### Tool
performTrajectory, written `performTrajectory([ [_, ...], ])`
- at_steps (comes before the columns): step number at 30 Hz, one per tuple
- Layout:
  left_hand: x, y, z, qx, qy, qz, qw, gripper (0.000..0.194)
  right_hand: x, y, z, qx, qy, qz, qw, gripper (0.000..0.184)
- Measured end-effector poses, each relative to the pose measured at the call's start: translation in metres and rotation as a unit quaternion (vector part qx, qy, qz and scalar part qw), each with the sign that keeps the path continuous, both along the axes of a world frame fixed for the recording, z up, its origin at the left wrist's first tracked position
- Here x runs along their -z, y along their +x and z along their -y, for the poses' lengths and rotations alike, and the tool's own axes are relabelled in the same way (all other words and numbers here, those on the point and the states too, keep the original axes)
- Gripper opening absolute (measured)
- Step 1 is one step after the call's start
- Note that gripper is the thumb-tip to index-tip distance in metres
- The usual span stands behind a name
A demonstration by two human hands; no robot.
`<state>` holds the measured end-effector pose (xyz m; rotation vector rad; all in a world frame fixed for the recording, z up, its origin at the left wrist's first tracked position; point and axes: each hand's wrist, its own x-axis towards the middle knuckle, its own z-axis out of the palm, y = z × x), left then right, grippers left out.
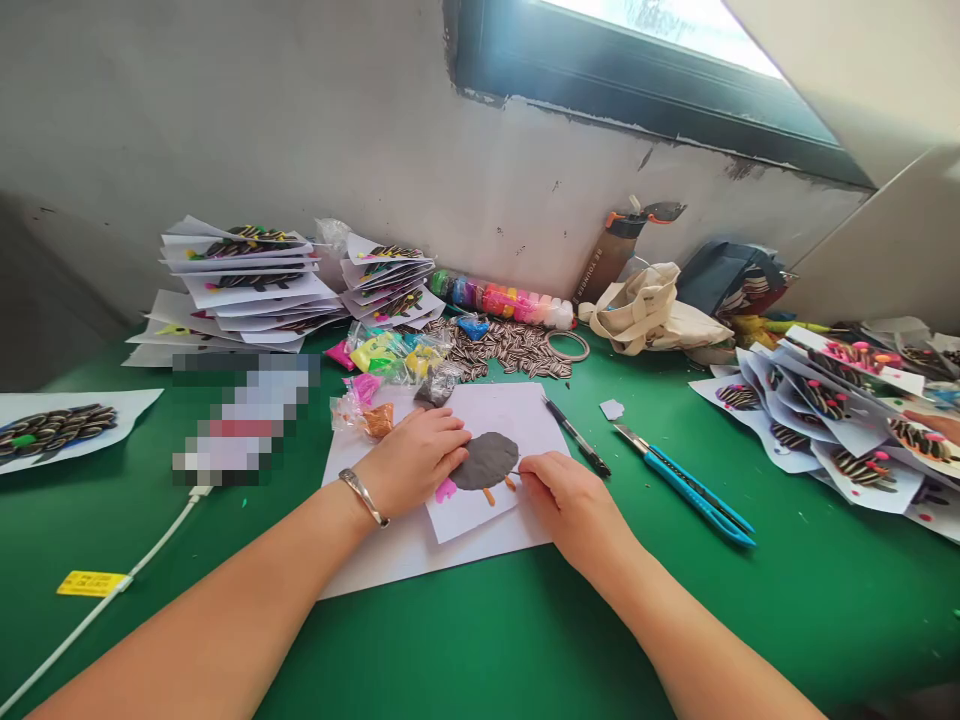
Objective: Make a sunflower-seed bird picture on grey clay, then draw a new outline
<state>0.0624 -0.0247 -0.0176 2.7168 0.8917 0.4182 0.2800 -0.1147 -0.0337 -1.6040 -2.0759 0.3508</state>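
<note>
While the left hand [420, 458] rests, fingers released, on the left edge of a gray disc [487, 462], right hand [566, 497] pinched at its right edge, anything held unclear, disc on white paper [454, 528], mid-scene

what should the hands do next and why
Probably the right hand should press what looks like a thin dark strand onto the gray clay oval: it seems pinched at the oval's right edge, while the left hand rests at the oval's left side.
</note>
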Motion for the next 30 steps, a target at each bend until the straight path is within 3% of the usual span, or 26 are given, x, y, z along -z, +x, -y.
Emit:
performTrajectory([
  [11,0.0020,0.0013,0.0006,-0.010,-0.003,0.009,1.000,0.022,0.0044,-0.0067,0.0009,-0.004,0.057,0.083,0.995,0.023],
  [30,0.0055,0.0007,0.0008,-0.007,0.008,0.020,1.000,0.021,-0.0006,-0.0084,0.0026,-0.011,0.039,0.036,0.999,0.020],
])
